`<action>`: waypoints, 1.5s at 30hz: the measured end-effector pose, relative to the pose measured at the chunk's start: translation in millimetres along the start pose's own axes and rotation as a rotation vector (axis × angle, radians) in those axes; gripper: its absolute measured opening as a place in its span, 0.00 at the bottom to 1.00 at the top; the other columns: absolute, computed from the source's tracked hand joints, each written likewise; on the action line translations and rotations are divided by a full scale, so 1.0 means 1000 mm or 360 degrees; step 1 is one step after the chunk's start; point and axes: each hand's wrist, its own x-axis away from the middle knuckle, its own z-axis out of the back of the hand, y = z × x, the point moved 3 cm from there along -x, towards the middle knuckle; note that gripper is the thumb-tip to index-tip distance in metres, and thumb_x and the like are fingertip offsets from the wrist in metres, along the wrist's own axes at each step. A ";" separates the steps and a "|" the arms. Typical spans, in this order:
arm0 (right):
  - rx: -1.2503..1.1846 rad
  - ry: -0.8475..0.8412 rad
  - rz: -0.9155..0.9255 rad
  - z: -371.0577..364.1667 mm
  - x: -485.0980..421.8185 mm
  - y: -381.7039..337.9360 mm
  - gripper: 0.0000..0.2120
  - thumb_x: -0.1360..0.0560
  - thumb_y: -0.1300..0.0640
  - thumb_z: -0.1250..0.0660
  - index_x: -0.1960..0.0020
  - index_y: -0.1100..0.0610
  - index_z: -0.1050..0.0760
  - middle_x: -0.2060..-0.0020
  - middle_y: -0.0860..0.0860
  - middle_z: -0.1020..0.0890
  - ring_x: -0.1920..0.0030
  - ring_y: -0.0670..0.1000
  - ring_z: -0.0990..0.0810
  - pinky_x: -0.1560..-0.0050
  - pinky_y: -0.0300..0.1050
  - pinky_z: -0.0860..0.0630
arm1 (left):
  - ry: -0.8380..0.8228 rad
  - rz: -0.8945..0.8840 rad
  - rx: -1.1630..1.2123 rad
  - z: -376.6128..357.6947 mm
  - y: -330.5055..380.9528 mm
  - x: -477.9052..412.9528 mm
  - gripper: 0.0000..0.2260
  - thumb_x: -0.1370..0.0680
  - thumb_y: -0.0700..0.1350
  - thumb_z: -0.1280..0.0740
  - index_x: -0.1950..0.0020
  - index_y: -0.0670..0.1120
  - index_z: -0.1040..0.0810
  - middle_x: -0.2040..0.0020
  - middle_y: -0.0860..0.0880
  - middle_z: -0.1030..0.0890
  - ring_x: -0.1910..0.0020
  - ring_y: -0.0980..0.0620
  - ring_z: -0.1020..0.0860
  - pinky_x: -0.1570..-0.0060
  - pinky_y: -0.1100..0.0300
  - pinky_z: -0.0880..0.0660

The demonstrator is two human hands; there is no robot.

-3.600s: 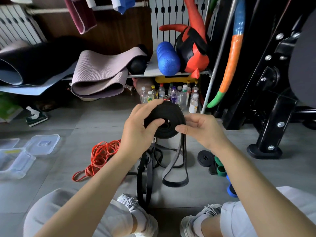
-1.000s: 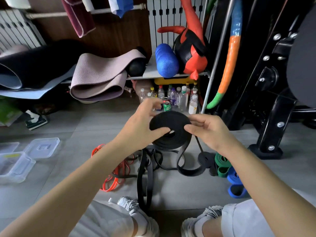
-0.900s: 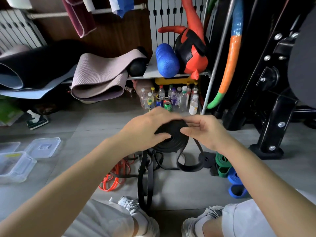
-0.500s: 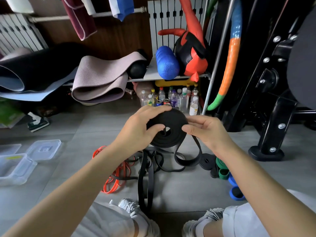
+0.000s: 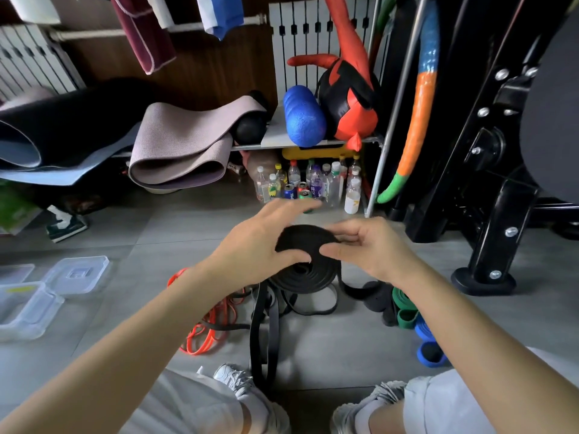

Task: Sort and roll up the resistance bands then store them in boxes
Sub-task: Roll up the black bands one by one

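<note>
**Loose tail is leaving the coil low on the right, under the right hand**

At the far left, the clear boxes (image 5: 28,305) are sitting open on the floor (image 5: 329,349), with a lid (image 5: 78,274) lying just beside them. They are well apart from the hands. Nearer the middle, an orange band (image 5: 206,324) is lying unrolled in a loose heap.

The left hand (image 5: 260,245) is holding the black band (image 5: 300,277) from its left side. Its thumb is pressing across the flat face of the coil. Its fingers are reaching over the top rim and are blurred, so I cannot tell how tightly they are curling behind.

The coil is hanging in the air between the two hands, above the floor. Its flat spiral face is tilting up toward the camera, so its winding axis is pointing roughly at the person.

The right hand (image 5: 366,245) is pinching the coil's upper right edge between thumb and fingertips, with the fingers bent and close together. Just below that pinch, the unrolled tail is coming off the lower right of the coil. It is dropping to the floor and looping back among other slack black strands between the feet.

So the free length is lying down and to the right of the grip, closer to the right hand. That hand looks best placed to be feeding it on while the left is turning the coil.

Further right, rolled bands (image 5: 404,308) in black, green and blue are sitting on the floor, near the right forearm.
</note>
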 end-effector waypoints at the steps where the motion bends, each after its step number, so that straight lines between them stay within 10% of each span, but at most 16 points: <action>1: 0.0055 -0.0047 0.0002 -0.002 -0.001 -0.002 0.13 0.31 0.65 0.28 0.51 0.51 0.21 0.54 0.49 0.16 0.53 0.45 0.17 0.46 0.41 0.22 | -0.0118 -0.0087 -0.0110 0.000 0.004 -0.002 0.30 0.28 0.47 0.28 0.30 0.61 0.35 0.38 0.58 0.30 0.41 0.59 0.29 0.41 0.56 0.29; 7: -0.0010 -0.0054 -0.0026 0.001 -0.005 -0.009 0.16 0.33 0.62 0.26 0.49 0.51 0.25 0.56 0.51 0.15 0.54 0.49 0.16 0.47 0.45 0.21 | -0.0271 -0.0150 -0.0177 0.004 0.009 -0.008 0.24 0.26 0.44 0.30 0.32 0.59 0.30 0.51 0.66 0.30 0.50 0.63 0.31 0.45 0.65 0.33; 15: -0.0104 0.0428 0.0094 0.018 0.003 0.001 0.08 0.32 0.63 0.27 0.57 0.51 0.20 0.62 0.46 0.15 0.57 0.44 0.17 0.53 0.35 0.24 | 0.0390 0.0126 0.0482 0.009 -0.007 -0.004 0.23 0.26 0.38 0.31 0.42 0.65 0.27 0.43 0.61 0.25 0.42 0.65 0.28 0.40 0.69 0.33; 26: 0.0255 0.0457 0.0004 0.002 0.006 0.005 0.24 0.27 0.63 0.31 0.33 0.49 0.28 0.47 0.45 0.18 0.48 0.41 0.19 0.42 0.39 0.25 | 0.0885 0.0347 0.0954 -0.012 -0.012 -0.018 0.22 0.25 0.33 0.34 0.44 0.61 0.27 0.43 0.56 0.23 0.43 0.58 0.25 0.41 0.63 0.28; 31: 0.0528 0.0563 -0.0089 0.023 -0.010 0.002 0.22 0.29 0.58 0.29 0.36 0.51 0.28 0.53 0.43 0.19 0.54 0.41 0.19 0.51 0.32 0.25 | 0.0912 0.0425 0.1134 -0.037 -0.014 -0.046 0.21 0.25 0.34 0.34 0.45 0.62 0.27 0.41 0.51 0.23 0.41 0.52 0.25 0.39 0.54 0.26; 35: 0.0860 0.0582 -0.0160 0.050 -0.042 0.011 0.20 0.30 0.51 0.28 0.40 0.53 0.28 0.60 0.46 0.20 0.55 0.50 0.19 0.55 0.45 0.22 | 0.0884 0.0480 0.1256 -0.063 -0.025 -0.084 0.19 0.24 0.35 0.35 0.45 0.60 0.27 0.41 0.50 0.23 0.41 0.51 0.25 0.39 0.49 0.26; 40: 0.1107 0.0601 -0.0341 0.090 -0.086 0.050 0.25 0.32 0.47 0.27 0.42 0.57 0.31 0.59 0.51 0.23 0.57 0.55 0.22 0.60 0.50 0.23 | 0.0722 0.0490 0.1188 -0.107 -0.043 -0.147 0.17 0.24 0.35 0.36 0.39 0.50 0.29 0.43 0.52 0.25 0.44 0.54 0.26 0.43 0.64 0.28; 45: 0.0977 0.0673 -0.0633 0.115 -0.107 0.142 0.20 0.34 0.47 0.25 0.51 0.56 0.31 0.62 0.46 0.26 0.67 0.43 0.28 0.75 0.34 0.36 | 0.0447 0.0632 0.1183 -0.184 -0.081 -0.188 0.17 0.23 0.34 0.37 0.36 0.47 0.29 0.46 0.55 0.26 0.48 0.60 0.27 0.51 0.76 0.30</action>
